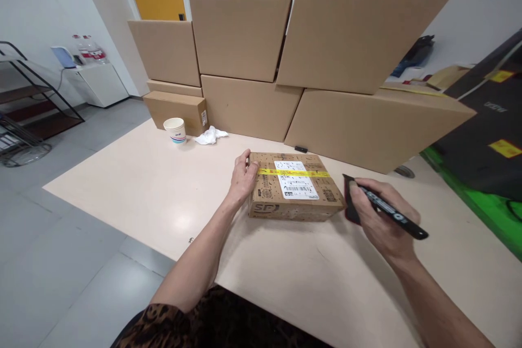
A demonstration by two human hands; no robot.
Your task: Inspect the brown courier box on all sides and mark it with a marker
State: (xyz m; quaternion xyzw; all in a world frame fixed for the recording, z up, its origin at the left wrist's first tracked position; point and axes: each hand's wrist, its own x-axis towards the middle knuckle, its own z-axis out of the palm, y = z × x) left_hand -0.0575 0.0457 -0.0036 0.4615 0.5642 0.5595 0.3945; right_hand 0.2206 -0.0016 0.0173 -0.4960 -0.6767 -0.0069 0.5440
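A small brown cardboard box [267, 196] lies on the light table [163, 196], with a white label [299, 187] and a strip of yellow tape [267, 172] across its top. Against the box's left side rests my left hand [243, 176], its fingers wrapped round the edge and upper left corner. My right hand [381, 217] is just right of the box and grips a black marker-like tool [393, 213] with white lettering. Its dark tip end is near the box's right side. Beneath that hand is a dark flat item [351, 213], partly hidden.
Large cardboard boxes [240, 38] are stacked along the table's back edge. A paper cup [175, 131] and a crumpled white tissue [210, 135] stand at the back left. A small black object [300, 149] lies behind the small box.
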